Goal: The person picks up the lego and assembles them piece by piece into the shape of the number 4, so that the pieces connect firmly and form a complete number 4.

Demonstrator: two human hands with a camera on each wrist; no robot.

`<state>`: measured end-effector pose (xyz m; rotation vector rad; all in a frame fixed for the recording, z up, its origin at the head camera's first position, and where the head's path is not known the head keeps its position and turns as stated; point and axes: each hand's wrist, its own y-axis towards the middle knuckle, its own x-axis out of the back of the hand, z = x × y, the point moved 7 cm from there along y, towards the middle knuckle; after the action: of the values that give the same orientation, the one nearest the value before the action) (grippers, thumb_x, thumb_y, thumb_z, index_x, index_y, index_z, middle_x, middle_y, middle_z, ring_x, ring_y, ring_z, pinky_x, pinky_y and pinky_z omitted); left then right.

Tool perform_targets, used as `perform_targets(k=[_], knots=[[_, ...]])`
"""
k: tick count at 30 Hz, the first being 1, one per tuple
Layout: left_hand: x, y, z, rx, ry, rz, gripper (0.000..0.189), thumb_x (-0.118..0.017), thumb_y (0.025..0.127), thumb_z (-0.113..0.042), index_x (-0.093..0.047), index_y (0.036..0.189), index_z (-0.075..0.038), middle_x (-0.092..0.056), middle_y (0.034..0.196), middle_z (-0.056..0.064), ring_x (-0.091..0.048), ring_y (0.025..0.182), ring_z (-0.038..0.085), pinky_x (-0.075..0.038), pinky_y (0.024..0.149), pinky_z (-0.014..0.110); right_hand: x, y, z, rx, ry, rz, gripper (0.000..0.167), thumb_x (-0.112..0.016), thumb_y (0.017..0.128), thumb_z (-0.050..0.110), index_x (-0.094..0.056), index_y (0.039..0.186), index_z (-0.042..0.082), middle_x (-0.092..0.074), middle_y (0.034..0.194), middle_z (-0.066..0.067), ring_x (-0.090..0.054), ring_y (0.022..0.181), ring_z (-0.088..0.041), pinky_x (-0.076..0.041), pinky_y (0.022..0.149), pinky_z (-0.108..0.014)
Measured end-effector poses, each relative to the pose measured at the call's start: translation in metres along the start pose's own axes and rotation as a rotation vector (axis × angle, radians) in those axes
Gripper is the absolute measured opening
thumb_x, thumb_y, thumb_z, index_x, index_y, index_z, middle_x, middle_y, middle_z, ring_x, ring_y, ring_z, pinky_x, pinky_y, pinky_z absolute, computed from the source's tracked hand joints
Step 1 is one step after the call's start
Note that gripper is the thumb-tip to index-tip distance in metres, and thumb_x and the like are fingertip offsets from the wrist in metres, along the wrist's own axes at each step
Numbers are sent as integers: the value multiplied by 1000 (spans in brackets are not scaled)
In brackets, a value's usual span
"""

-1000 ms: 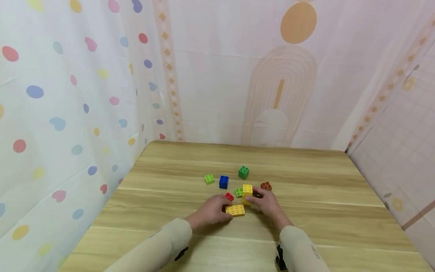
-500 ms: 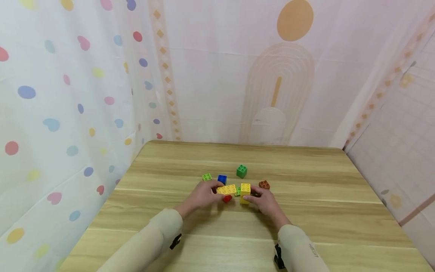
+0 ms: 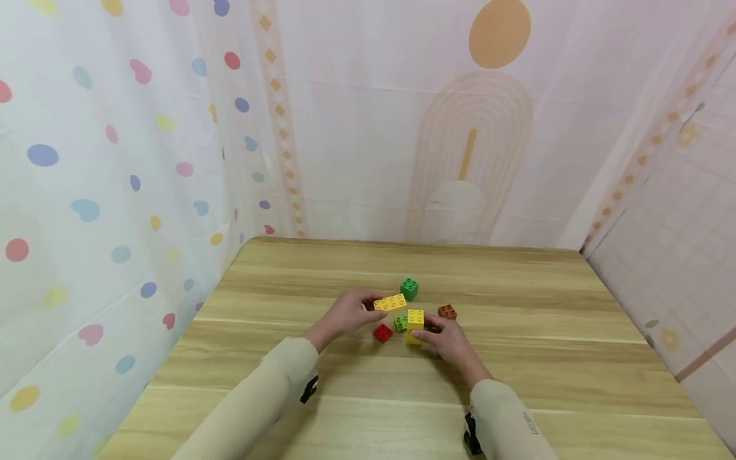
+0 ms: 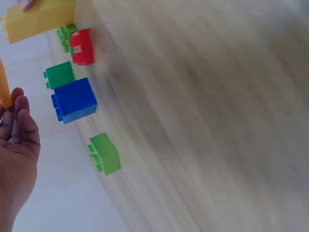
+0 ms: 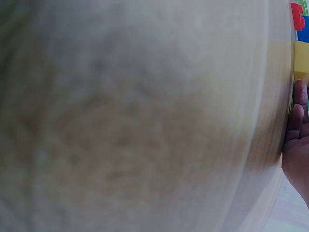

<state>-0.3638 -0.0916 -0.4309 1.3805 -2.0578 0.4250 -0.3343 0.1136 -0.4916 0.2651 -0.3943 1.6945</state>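
Note:
In the head view my left hand [image 3: 348,312] pinches a long yellow building brick [image 3: 390,303] at its left end, raised above the table. My right hand [image 3: 451,341] grips a tall yellow block [image 3: 414,327] that stands upright with studs on top. Between the hands lie a red brick [image 3: 382,333] and a light green brick [image 3: 400,323], the green one close beside the tall block. The left wrist view shows a blue brick [image 4: 75,100] and another light green brick [image 4: 104,154] under the left hand; the head view hides both.
A dark green brick [image 3: 409,289] stands behind the yellow ones. A brown brick [image 3: 447,312] lies just beyond the right hand's fingers. The wooden table [image 3: 517,287] ends at a patterned curtain [image 3: 368,128] at the back.
My left hand has picked up the long yellow brick from the table and carried it forward, past the red brick. The right hand stays on the tall yellow block.

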Motion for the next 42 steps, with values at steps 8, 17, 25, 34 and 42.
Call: perform_targets(k=[8,17,25,34,42], knots=[[-1,9,-10,10,4,34,37,-75,91,-24,-69,123,-7,-67,97,-1,-58,83,14,-50,71,29,-1,0,0,-4,5,4,54,-75,90,31,-60,137,10,-63,129,-8,-57,110,-22,-48,91,-41],[-6,12,-20,-75,20,94,36,-74,91,-23,-69,123,-6,-65,93,-2,-56,81,14,-49,70,28,-2,-2,0,3,5,20,55,-74,90,33,-60,137,10,-61,132,-10,-57,113,-23,-48,93,-41],[-13,12,-22,-82,26,122,34,-73,92,-20,-69,124,-8,-66,95,-2,-56,81,13,-49,71,27,-1,0,0,0,15,13,53,-75,89,32,-62,136,11,-61,134,-9,-55,116,-24,-44,99,-46],[-19,12,-20,-83,22,149,34,-74,92,-19,-69,125,-14,-66,95,-3,-56,82,13,-49,72,28,-1,-1,1,19,13,14,54,-75,89,33,-61,136,9,-62,132,-9,-56,115,-24,-46,97,-45],[-20,12,-25,-123,59,171,33,-74,91,-17,-71,124,-13,-63,88,-3,-52,75,13,-45,65,26,-2,-1,1,30,34,18,54,-76,88,32,-62,135,10,-63,130,-8,-58,113,-23,-48,94,-42]])
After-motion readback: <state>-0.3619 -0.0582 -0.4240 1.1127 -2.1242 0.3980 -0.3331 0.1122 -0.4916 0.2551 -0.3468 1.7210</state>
